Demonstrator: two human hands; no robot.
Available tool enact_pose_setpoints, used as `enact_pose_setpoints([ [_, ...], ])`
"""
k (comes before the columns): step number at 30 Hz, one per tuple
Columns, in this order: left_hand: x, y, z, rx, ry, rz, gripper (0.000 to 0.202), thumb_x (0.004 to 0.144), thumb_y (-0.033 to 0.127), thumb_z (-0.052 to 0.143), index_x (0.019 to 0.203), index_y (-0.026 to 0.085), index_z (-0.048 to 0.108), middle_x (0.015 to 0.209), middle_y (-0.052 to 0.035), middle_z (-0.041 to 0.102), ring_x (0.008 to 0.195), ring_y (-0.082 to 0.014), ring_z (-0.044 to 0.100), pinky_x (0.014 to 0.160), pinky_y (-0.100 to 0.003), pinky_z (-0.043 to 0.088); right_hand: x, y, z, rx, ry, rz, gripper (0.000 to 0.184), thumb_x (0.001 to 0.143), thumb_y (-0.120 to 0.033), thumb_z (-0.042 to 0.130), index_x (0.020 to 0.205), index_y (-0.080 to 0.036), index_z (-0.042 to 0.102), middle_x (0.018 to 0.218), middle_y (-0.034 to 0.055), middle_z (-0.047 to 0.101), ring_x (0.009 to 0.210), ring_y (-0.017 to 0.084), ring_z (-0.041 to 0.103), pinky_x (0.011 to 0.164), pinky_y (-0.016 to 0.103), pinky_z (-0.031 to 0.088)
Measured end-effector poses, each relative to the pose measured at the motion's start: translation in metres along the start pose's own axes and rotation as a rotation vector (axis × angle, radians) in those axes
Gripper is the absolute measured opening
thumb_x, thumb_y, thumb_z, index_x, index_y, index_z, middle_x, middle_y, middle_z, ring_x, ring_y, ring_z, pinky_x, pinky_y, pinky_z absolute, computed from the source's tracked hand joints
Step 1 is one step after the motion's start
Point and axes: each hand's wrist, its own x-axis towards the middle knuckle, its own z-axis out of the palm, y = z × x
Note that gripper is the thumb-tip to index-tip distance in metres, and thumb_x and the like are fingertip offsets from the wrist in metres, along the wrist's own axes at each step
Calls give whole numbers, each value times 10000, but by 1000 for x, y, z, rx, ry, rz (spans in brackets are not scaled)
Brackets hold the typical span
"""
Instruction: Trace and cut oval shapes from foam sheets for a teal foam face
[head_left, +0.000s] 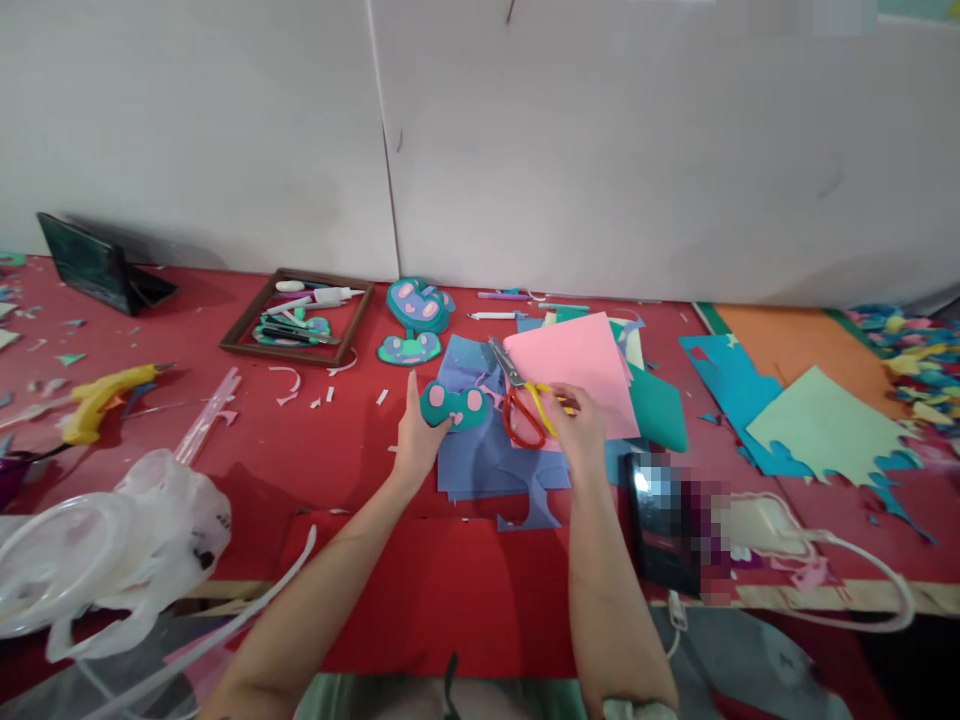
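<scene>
My left hand (417,435) pinches a small teal paper cutout with pink spots (454,405), holding it just above the red table. My right hand (577,425) rests on the red and yellow handles of a pair of scissors (521,400) with its fingers curled over them. The scissors lie on a pink paper sheet (577,365) and a pile of lilac-blue paper (487,455). Two more teal and pink cutouts (415,318) lie further back, near the wall.
A wooden tray (247,325) holds knives and a glue tube at the back left. A yellow glue gun (105,395), plastic bag and lid (112,545) sit left. A phone (660,520), charger cable, and teal, green and orange sheets (817,420) lie right.
</scene>
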Motion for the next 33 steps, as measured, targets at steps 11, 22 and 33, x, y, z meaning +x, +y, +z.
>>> enact_pose_setpoints([
  [11, 3, -13, 0, 426, -3, 139, 659, 814, 445, 623, 1391, 193, 426, 1340, -183, 527, 1248, -338, 496, 996, -517, 416, -29, 29, 23, -513, -71, -230, 455, 796, -235, 560, 1242, -150, 577, 1113, 167, 583, 1062, 325, 546, 891, 496, 471],
  [22, 0, -17, 10, 623, -206, 322, 725, 785, 362, 649, 1440, 210, 375, 1507, -149, 401, 1418, -326, 313, 1161, -577, 189, -22, 23, 6, -480, -29, -304, 476, 855, -137, 391, 1307, -190, 530, 1194, 170, 586, 1113, 307, 538, 908, 492, 455],
  [33, 2, -18, 10, 620, -219, 324, 662, 787, 361, 646, 1395, 195, 441, 1499, -150, 413, 1412, -327, 325, 1164, -574, 189, 24, 31, -43, -615, 178, -211, 349, 865, -233, 441, 1163, -202, 620, 1099, 153, 622, 994, 319, 561, 856, 506, 432],
])
